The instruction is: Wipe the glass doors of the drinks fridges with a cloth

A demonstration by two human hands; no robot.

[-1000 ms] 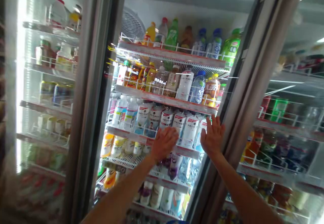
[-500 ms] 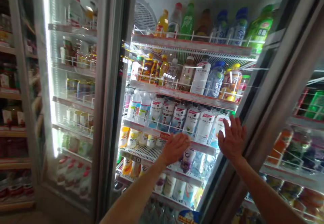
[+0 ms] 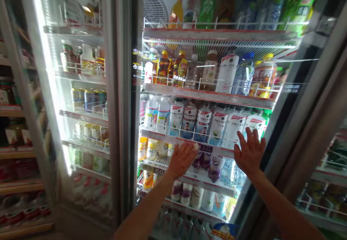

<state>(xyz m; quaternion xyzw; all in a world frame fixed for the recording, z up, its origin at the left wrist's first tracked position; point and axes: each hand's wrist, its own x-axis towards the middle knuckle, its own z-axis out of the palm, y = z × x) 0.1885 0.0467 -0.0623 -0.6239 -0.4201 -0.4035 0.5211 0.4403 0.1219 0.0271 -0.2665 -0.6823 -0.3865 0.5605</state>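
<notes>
My left hand and my right hand both lie flat against the glass door of a lit drinks fridge, fingers spread, holding nothing. My left hand rests at the height of a red-edged wire shelf. Behind the glass above it stands a row of white-labelled bottles. My right hand is near the door's dark right edge, fingers pointing up. Purple-and-white bottles show behind the glass between my hands.
A second glass door to the left shows cans and bottles on wire shelves. Another fridge stands at the right behind a wide metal frame. Wooden shelves with jars fill the far left. Tall bottles line the top shelf.
Both hands have stayed pressed flat on the glass while the view swung, bringing the left fridge door and the wooden shelves into sight. My right hand sits slightly lower on the door.
</notes>
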